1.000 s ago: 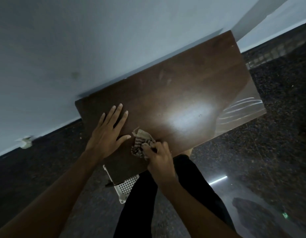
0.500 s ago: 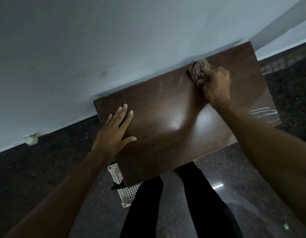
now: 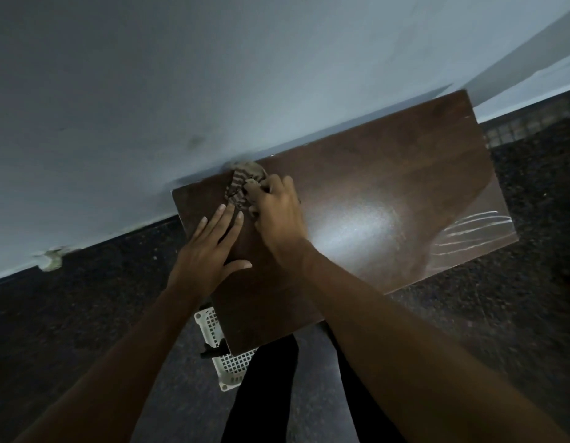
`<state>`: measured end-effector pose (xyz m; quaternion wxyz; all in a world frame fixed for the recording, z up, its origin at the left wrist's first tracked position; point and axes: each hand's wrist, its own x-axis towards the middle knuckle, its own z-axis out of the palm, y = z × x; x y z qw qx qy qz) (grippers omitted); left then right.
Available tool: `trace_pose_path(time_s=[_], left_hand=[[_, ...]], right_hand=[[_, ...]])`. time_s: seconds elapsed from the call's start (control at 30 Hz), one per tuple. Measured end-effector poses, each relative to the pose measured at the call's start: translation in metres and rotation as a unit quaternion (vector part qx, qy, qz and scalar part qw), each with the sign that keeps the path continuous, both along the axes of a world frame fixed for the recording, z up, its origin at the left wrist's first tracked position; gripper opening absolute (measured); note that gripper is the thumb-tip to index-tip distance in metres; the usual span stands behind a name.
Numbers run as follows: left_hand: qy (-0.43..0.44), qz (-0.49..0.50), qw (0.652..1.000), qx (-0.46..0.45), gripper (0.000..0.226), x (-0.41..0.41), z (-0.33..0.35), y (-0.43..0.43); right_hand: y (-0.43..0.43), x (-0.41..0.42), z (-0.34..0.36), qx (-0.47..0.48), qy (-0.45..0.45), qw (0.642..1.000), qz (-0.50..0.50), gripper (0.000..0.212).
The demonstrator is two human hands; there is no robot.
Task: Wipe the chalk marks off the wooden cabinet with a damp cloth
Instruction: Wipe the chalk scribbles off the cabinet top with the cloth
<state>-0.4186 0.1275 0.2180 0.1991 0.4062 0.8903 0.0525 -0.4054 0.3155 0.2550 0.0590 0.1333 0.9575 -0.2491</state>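
The dark wooden cabinet top (image 3: 389, 174) stands against a pale wall. White chalk lines (image 3: 472, 230) curve across its near right corner. My right hand (image 3: 277, 212) is closed on a bunched striped cloth (image 3: 242, 183) and presses it on the far left part of the top, close to the wall. My left hand (image 3: 210, 251) lies flat on the near left part, fingers spread, its fingertips just short of the cloth. A bright glare patch sits in the middle of the top.
A white perforated plastic basket (image 3: 226, 362) sticks out from under the cabinet's near left corner. My dark trouser legs (image 3: 264, 388) stand against the front edge. Dark speckled floor surrounds the cabinet. A chipped spot (image 3: 52, 259) marks the wall base at left.
My right hand has swept the cloth from the far right of the top along the back edge to the far left. The left hand has stayed flat in place.
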Motion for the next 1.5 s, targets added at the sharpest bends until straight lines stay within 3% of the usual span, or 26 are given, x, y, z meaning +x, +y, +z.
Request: trace_pose_path(time_s=[0.17, 0.4, 0.63, 0.93, 1.13, 1.27, 1.5], left_hand=[[-0.005, 0.004, 1.000, 0.016, 0.091, 0.001, 0.000, 0.001], [-0.002, 0.015, 1.000, 0.017, 0.091, 0.002, 0.002, 0.001], [0.005, 0.019, 1.000, 0.017, 0.093, 0.003, 0.003, 0.002], [-0.002, 0.046, 0.995, 0.085, 0.082, 0.006, -0.002, -0.001], [0.004, 0.046, 0.996, 0.082, 0.082, 0.012, -0.001, -0.003], [0.009, 0.041, 0.995, 0.092, 0.081, 0.011, 0.003, -0.001], [-0.015, 0.079, 0.996, 0.031, 0.097, 0.003, 0.020, 0.008]], right_hand=[[0.045, -0.005, -0.001, 0.037, 0.000, 0.994, 0.107, 0.042], [0.136, -0.004, -0.013, 0.043, -0.018, 0.993, -0.106, 0.037], [0.111, -0.016, -0.010, 0.089, -0.018, 0.976, -0.200, 0.037], [-0.021, -0.046, 0.006, 0.047, -0.001, 0.995, 0.088, 0.032], [-0.002, -0.050, 0.000, 0.055, -0.001, 0.985, 0.163, 0.034], [0.050, -0.028, -0.005, 0.030, 0.031, 0.996, 0.075, 0.032], [0.201, 0.033, -0.014, 0.066, -0.013, 0.994, -0.091, 0.026]])
